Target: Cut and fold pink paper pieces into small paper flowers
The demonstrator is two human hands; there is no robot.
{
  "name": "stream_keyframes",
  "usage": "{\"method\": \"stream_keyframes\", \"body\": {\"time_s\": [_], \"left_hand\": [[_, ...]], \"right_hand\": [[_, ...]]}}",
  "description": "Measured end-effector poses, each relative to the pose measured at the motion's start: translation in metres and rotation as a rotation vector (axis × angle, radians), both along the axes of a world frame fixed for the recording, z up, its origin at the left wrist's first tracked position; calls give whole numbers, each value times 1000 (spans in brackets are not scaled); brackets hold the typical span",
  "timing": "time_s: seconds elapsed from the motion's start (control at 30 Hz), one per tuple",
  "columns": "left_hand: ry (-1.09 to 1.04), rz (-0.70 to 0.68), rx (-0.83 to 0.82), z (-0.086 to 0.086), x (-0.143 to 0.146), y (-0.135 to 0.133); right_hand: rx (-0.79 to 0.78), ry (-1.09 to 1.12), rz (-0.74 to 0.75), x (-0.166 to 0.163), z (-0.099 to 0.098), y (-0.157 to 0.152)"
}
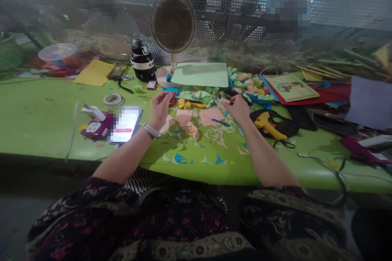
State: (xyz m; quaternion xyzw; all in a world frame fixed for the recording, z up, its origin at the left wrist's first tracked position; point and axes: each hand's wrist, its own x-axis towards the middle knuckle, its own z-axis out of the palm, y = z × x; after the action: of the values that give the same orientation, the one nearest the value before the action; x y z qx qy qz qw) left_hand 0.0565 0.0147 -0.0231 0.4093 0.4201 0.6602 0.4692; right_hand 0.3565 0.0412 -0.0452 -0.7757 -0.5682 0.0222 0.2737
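Observation:
My right hand (238, 108) pinches a small pale pink paper piece (224, 102) above the scraps. My left hand (161, 108), with a watch on the wrist, has thumb and fingers drawn together beside a reddish object (173, 101); what they hold, if anything, is hidden. Between the hands lie a pink paper square (210, 117), with dark blue-handled small scissors (223, 122) across its lower edge, and more pink paper (183, 117). A yellow paper flower (183, 103) sits by a yellow cutter (197, 104). Cut paper shapes in green, blue and pink are scattered around.
A phone (125, 125), purple power strip (99, 126) and tape roll (113, 99) lie left. Behind stand a black jug (143, 63) and fan (173, 22), beside a green sheet (200, 74). A yellow glue gun (269, 125) and stacked cards (292, 86) lie right.

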Motion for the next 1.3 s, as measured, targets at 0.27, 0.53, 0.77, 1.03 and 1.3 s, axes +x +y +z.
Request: {"method": "stream_keyframes", "body": {"time_s": [0.27, 0.53, 0.77, 1.03, 1.3], "left_hand": [[-1, -22, 15, -4, 2, -1], [0, -18, 14, 1, 1, -1], [27, -12, -22, 13, -10, 1], [222, -85, -53, 34, -24, 0], [1264, -100, -37, 18, -69, 7]], "right_hand": [[133, 217, 58, -7, -5, 8], [118, 739, 209, -31, 11, -4], [-208, 881, 403, -95, 15, -34], [-247, 439, 506, -112, 26, -28], [-83, 198, 613, -90, 21, -32]]}}
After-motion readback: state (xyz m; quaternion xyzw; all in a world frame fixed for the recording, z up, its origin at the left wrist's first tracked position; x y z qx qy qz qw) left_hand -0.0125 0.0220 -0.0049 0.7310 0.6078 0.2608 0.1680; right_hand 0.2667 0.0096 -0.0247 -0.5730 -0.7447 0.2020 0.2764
